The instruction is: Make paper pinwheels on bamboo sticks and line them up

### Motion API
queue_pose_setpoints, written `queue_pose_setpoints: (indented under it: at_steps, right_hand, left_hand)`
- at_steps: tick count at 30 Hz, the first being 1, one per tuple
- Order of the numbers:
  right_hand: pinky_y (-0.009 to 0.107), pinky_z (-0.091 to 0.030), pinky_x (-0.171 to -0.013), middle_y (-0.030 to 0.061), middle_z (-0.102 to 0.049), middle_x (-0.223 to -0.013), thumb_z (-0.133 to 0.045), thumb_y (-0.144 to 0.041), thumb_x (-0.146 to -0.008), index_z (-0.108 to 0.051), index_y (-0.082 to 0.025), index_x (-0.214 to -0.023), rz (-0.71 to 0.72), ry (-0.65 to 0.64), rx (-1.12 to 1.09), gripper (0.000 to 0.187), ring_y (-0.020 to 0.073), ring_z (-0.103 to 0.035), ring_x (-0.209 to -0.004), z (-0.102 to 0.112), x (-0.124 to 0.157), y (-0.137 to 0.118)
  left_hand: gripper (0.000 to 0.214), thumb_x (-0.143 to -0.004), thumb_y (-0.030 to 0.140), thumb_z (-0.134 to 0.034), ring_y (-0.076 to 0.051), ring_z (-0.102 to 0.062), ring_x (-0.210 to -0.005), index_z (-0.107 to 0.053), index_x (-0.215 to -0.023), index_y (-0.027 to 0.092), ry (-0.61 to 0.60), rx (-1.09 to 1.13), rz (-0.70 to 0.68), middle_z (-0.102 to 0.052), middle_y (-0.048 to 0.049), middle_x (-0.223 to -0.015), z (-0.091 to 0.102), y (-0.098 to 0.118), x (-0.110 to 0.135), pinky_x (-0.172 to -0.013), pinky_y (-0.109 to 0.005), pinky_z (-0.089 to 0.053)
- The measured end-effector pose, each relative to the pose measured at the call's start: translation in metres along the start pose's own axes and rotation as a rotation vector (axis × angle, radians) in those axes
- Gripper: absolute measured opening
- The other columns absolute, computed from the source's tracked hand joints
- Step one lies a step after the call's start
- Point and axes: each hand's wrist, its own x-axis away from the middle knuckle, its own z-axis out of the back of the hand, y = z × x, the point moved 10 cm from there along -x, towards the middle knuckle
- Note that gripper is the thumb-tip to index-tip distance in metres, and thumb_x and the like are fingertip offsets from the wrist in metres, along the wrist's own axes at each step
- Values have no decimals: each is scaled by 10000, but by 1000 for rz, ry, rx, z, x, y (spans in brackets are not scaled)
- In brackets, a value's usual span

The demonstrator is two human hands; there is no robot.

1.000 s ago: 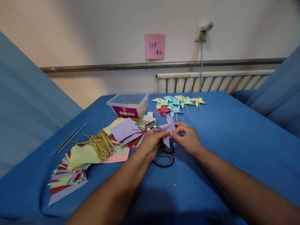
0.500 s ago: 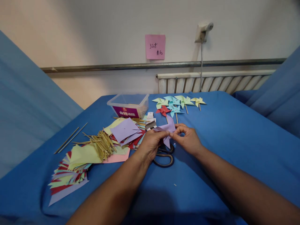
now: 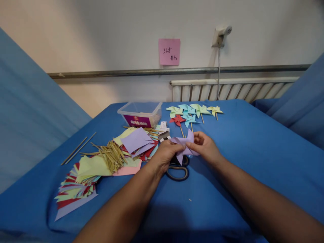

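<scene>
Both hands hold one piece of folded purple paper [image 3: 185, 145] above the blue table. My left hand [image 3: 163, 155] pinches its left side and my right hand [image 3: 206, 146] pinches its right side, with a flap bent toward the middle. Black scissors [image 3: 178, 171] lie on the cloth just under the hands. To the left sit a loose pile of coloured paper squares [image 3: 135, 141], a bundle of short bamboo sticks [image 3: 111, 155] and a fanned stack of cut paper [image 3: 74, 187].
Several finished paper pinwheels [image 3: 192, 113] lie at the far middle of the blue tablecloth [image 3: 253, 148]. A clear plastic box [image 3: 139, 114] stands behind the paper pile. Two long sticks [image 3: 78, 147] lie far left. A pink note [image 3: 169, 51] hangs on the wall.
The purple paper has been turned and another flap folded in; my right hand now grips its right side. The view shifted slightly.
</scene>
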Motion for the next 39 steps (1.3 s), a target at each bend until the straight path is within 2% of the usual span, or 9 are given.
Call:
queue_pose_setpoints:
  at_steps: [5, 9, 13, 23, 27, 31, 36, 39]
  right_hand:
    - [312, -519, -669, -14, -693, -743, -845, -394, -552, -575, -203, -853, -22, -24, -12, 447, 165, -645, -666, -4, 0, 6]
    - [302, -516, -659, -12, -689, -741, -837, -369, -552, -575, -203, -840, -20, 71, -64, 423, 162, -640, -666, 0, 0, 9]
    - [295, -511, -673, -35, -662, -710, -826, -348, -563, -545, -208, -810, -13, 144, -126, 399, 148, -632, -661, 2, 2, 11]
    - [326, -526, -689, -16, -675, -756, -806, -435, -607, -544, -224, -853, 42, 92, -90, 417, 171, -644, -685, -4, 3, 2]
    - [324, -516, -708, 19, -691, -797, -761, -508, -678, -596, -203, -934, 89, 164, -52, 430, 177, -654, -742, 12, 1, -4]
    - [328, -509, -755, 27, -696, -820, -762, -513, -670, -641, -189, -900, 111, 214, 23, 415, 172, -649, -773, 24, -7, 2]
    - [332, -512, -742, 35, -706, -806, -711, -463, -738, -691, -179, -889, 154, 134, 169, 322, 179, -646, -761, 16, -16, 17]
    - [338, -519, -755, 53, -713, -892, -645, -397, -804, -719, -186, -907, 221, 88, 325, 246, 188, -660, -807, 9, -14, 15]
  left_hand:
    - [225, -555, 178, -700, -121, -544, -534, -726, -769, 118, -24, -88, 13, -665, -32, -655, -3, -5, -1, -513, -237, -390]
    - [180, -570, 246, -747, -94, -481, -501, -650, -672, 135, 79, -136, -43, -609, -9, -603, 4, -1, 0, -492, -226, -330]
    - [244, -574, 286, -771, -71, -417, -479, -566, -602, 156, 128, -154, -101, -541, 24, -547, 6, 6, 2, -479, -216, -278]
    - [245, -545, 264, -791, -85, -455, -454, -571, -575, 160, 116, -87, -93, -557, 14, -527, 8, 11, 3, -460, -217, -306]
    - [211, -552, 227, -783, -98, -491, -461, -591, -604, 155, 196, 11, -139, -579, 6, -540, 26, 24, 1, -467, -223, -347]
    - [203, -549, 199, -782, -116, -533, -493, -596, -611, 146, 310, 177, -239, -597, -3, -549, 49, 43, 2, -509, -242, -421]
    - [196, -533, 166, -787, -121, -560, -526, -614, -617, 128, 382, 299, -314, -623, -11, -572, 64, 55, 5, -525, -239, -448]
    - [199, -519, 135, -791, -114, -567, -549, -618, -618, 124, 418, 361, -358, -620, 0, -582, 72, 59, 6, -558, -236, -468]
